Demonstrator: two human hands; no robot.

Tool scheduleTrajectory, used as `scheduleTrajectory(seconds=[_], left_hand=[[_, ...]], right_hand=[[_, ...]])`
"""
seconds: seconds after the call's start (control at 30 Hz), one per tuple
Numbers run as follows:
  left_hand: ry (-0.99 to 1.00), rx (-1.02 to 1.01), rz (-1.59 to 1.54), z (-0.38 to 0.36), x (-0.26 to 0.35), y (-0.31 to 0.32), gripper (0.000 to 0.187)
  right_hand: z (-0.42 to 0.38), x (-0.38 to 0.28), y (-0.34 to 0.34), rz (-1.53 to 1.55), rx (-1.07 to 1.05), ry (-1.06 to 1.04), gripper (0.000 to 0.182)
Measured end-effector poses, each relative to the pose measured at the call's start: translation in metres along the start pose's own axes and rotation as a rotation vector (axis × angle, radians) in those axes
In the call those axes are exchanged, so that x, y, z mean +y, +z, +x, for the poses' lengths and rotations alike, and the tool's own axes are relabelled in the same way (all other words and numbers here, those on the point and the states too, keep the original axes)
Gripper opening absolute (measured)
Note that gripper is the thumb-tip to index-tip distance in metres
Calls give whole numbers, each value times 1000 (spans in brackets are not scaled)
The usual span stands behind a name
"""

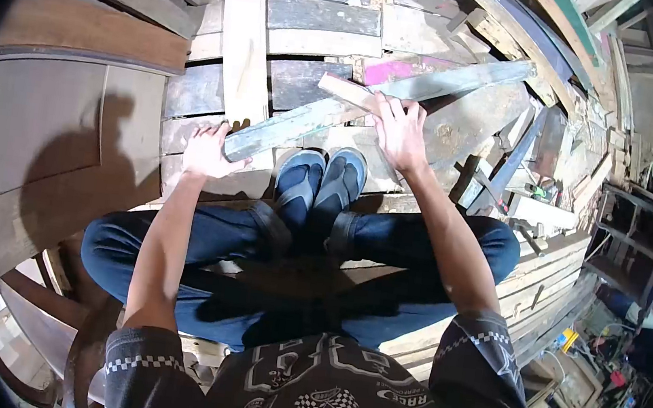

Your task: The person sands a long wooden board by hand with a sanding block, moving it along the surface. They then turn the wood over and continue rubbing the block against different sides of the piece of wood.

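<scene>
A long, weathered grey-green board (292, 122) lies slantwise across the plank floor in front of my sandalled feet (320, 187). My left hand (208, 150) is at the board's near left end, its fingers spread and its thumb by the end edge. My right hand (402, 134) is closed on a short pale wood strip (348, 92), which lies across the top of the board near its middle. The strip's free end points up and to the left. The right fingertips wrap over the strip and rest by the board.
A pale plank (244, 55) lies on the floor beyond my left hand. Wood offcuts and a clamp-like tool (485, 187) lie at the right. Wooden panels (42, 128) stand at the left. A metal rack (632, 241) and cluttered items fill the far right.
</scene>
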State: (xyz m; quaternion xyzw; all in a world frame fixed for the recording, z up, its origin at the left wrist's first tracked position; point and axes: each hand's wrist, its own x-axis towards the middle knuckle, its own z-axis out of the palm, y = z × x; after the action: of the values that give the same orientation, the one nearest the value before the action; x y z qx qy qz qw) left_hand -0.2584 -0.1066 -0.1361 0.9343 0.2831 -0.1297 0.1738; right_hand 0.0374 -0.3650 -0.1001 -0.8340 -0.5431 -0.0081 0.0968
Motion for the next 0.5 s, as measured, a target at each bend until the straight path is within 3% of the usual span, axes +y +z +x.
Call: scheduleTrajectory(seconds=[0.37, 0.5], left_hand=[[7, -17, 15, -2, 3, -7, 84], [8, -21, 24, -2, 2, -6, 86]], right_hand=[[-3, -1, 1, 25, 56, -14, 56], [-3, -24, -19, 169, 121, -99, 39]])
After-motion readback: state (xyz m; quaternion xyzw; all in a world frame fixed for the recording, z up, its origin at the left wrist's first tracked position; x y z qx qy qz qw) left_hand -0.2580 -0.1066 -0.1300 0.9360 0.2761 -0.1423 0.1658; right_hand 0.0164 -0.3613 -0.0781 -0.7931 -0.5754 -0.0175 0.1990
